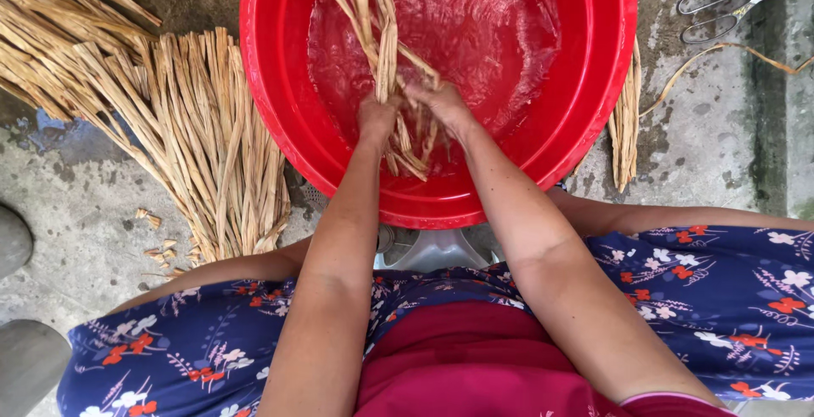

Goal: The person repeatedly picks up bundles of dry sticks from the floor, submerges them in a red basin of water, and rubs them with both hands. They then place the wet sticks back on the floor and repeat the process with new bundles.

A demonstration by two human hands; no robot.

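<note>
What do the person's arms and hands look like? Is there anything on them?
Both arms are bare up to the edge of the picture, with no sleeves showing. The left hand and right hand wear no gloves, and no rings or bracelets can be seen. The fingers are partly hidden, so small details cannot be told.

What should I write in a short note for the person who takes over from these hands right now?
Left hand and right hand: both closed on a bundle of straw strips, in the water of the red basin.
Done: this bundle is wet at its lower end.
Left: a big pile of dry strips lies on the concrete to the left; a small bunch to the right. Scissors lie at top right.
</note>
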